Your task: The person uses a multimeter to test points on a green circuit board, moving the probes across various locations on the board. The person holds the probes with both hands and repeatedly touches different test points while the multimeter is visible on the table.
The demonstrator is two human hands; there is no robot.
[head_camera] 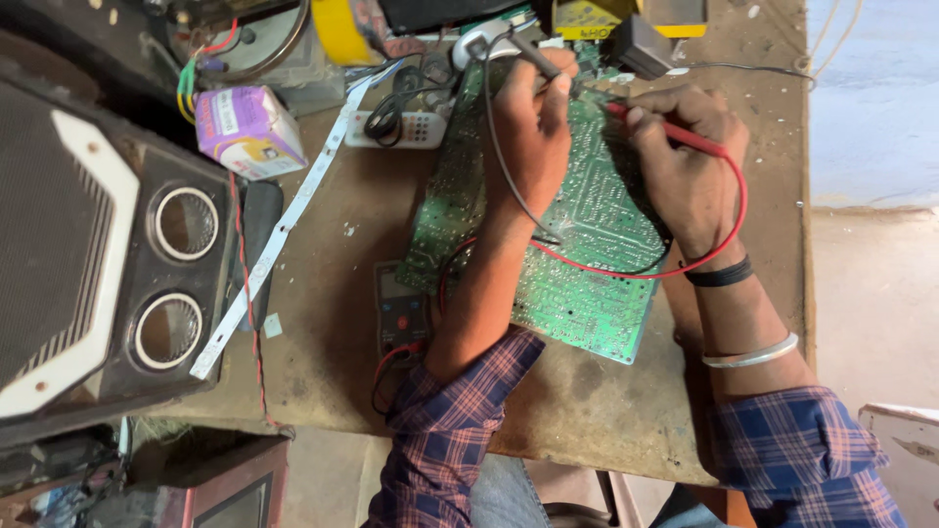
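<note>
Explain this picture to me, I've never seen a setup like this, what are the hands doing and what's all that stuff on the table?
This is one view from a camera on the person's head, looking down at a worn workbench. A big green circuit board lies on it, solder side up. The left hand holds a black probe and the right hand a red probe, both tips near the board's far edge. Their wires run to a dark meter partly under the board. A speaker cabinet and a small purple-and-white box sit to the left.

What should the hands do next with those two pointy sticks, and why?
Probably glance at the meter. The left hand holds the black probe and the right hand holds the red probe, both tips on the green board.
</note>
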